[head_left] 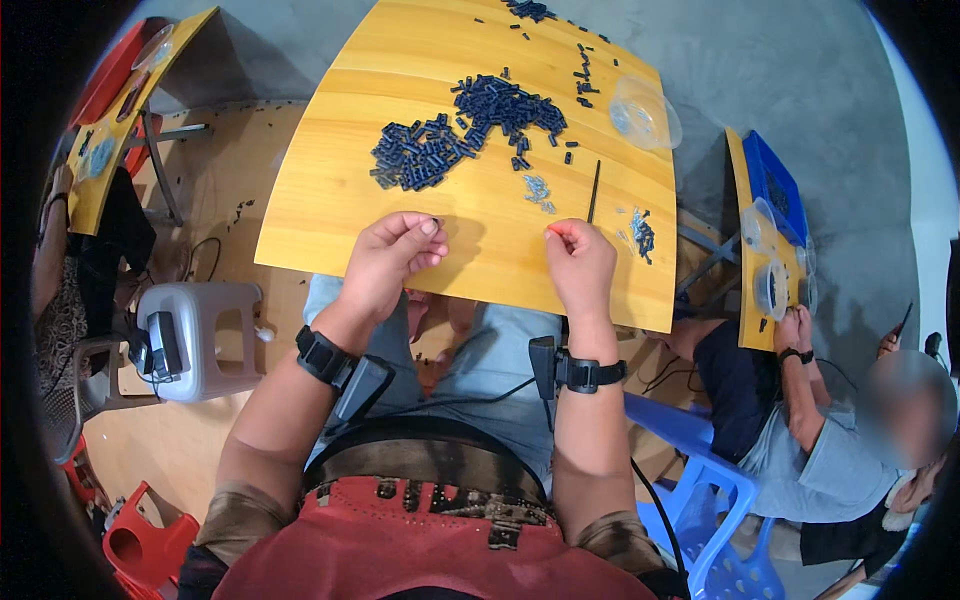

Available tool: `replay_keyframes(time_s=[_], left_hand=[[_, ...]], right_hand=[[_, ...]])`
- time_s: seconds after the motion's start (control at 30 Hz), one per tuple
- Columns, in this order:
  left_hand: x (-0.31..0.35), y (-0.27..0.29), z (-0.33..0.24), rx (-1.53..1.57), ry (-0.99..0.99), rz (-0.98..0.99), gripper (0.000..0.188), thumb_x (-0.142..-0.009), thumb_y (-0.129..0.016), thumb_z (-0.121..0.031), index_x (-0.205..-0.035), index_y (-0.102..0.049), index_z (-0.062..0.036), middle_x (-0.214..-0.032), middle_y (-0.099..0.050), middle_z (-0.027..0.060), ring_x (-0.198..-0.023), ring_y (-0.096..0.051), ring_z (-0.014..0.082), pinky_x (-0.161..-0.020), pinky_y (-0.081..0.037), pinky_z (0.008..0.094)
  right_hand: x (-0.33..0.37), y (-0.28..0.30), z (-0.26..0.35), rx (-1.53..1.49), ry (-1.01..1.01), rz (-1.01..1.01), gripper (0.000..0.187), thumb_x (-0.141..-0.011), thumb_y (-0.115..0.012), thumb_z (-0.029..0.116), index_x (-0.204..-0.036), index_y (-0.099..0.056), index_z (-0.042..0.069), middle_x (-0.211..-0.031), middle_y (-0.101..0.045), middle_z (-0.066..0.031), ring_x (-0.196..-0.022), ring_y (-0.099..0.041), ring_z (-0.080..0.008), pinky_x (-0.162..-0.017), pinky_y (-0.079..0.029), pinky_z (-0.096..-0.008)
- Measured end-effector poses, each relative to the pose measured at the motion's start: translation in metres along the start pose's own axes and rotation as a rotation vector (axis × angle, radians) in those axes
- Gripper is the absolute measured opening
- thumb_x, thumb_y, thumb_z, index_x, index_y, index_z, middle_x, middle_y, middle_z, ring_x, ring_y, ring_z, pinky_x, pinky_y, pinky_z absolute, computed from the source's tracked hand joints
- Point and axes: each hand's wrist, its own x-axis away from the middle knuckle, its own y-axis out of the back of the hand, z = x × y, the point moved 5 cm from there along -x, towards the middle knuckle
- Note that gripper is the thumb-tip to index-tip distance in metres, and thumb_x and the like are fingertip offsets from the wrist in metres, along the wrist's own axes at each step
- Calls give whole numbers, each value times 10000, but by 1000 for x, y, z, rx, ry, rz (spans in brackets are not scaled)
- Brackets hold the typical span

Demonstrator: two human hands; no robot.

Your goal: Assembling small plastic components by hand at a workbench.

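Over the near edge of a yellow wooden table (330,190), my left hand (390,258) pinches a small black part (437,222) between thumb and fingertips. To its right, my right hand (583,265) is closed in a pinch above the tabletop; what its fingertips hold, if anything, is too small to make out. Beyond both hands lies a heap of short black plastic pieces (415,158). Small clear pieces (537,188) are scattered nearer. A thin black rod (595,190) lies just past my right hand, with a cluster of tiny black parts (643,235) farther right.
A clear round tub (640,112) sits at the table's right edge. On the right, a person (810,440) works at another table beside a blue tray (775,185). Around me stand a grey stool (205,300), a blue plastic chair (700,470) and a red stool (150,540).
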Motion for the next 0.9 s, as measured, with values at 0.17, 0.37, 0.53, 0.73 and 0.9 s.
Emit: replay_keyframes(time_s=[0.17, 0.37, 0.53, 0.73, 0.9], left_hand=[[2, 2, 0, 17, 40, 32, 130, -899, -564, -101, -983, -593, -6, -888, -647, 73, -774, -620, 131, -689, -509, 245], [-1, 4, 4, 28, 39, 60, 142, -893, -573, -100, -1002, -587, -10, -909, -648, 83, -780, -623, 142, -690, -506, 252], [-2, 4, 4, 45, 39, 88, 144, -895, -566, -93, -1015, -583, -14, -922, -647, 87, -785, -623, 148, -692, -506, 256], [-3, 4, 4, 63, 46, 110, 145, -897, -557, -82, -1021, -581, -10, -947, -641, 91, -793, -623, 148, -706, -506, 254], [-3, 4, 3, 80, 33, 141, 145, -898, -555, -79, -1023, -582, -10, -952, -638, 84, -811, -620, 145, -710, -506, 250]], right_hand=[[-19, 0, -2, 122, 63, -112, 57, -747, -630, 56, -772, -631, 5, -702, -605, -138, -629, -593, -262, -583, -472, -337], [-19, -6, -2, 158, 75, -105, 61, -754, -621, 57, -773, -616, -1, -720, -593, -143, -635, -582, -283, -587, -468, -345], [-19, -10, -1, 237, 114, -91, 55, -765, -607, 54, -796, -609, 8, -767, -599, -147, -709, -584, -306, -636, -473, -374], [-17, -10, 1, 308, 143, -59, 48, -766, -600, 47, -804, -609, 20, -785, -599, -144, -745, -575, -327, -668, -473, -402], [-9, -8, 1, 303, 133, -36, 38, -761, -598, 30, -796, -606, 17, -774, -594, -142, -722, -576, -315, -643, -473, -386]])
